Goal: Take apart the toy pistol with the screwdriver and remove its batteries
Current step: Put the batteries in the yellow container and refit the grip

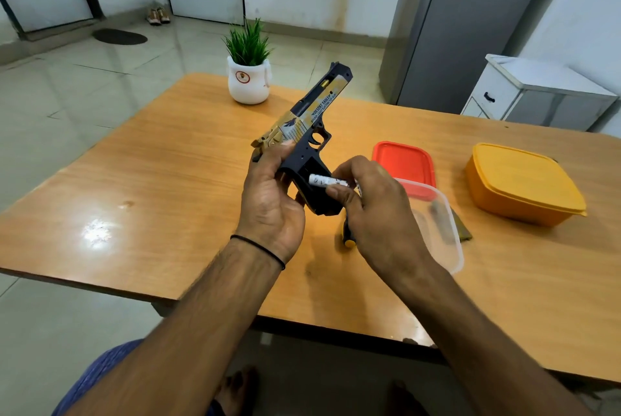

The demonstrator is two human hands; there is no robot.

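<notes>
My left hand [268,200] grips the toy pistol [311,119] by its black grip, above the middle of the table, with the barrel pointing up and away. The pistol has a gold and grey slide with printed lettering, and its grip is open on the side. My right hand [373,214] pinches a white battery [324,180] between thumb and fingers, right at the opening in the grip. A screwdriver with a black and yellow handle [347,241] lies on the table under my right hand, mostly hidden by it.
A clear plastic box [447,234] sits just right of my right hand, with a dark part inside. Behind it lies a red lid [405,160]. An orange lidded box [521,183] stands further right. A white potted plant [248,79] stands at the wooden table's [151,180] far edge.
</notes>
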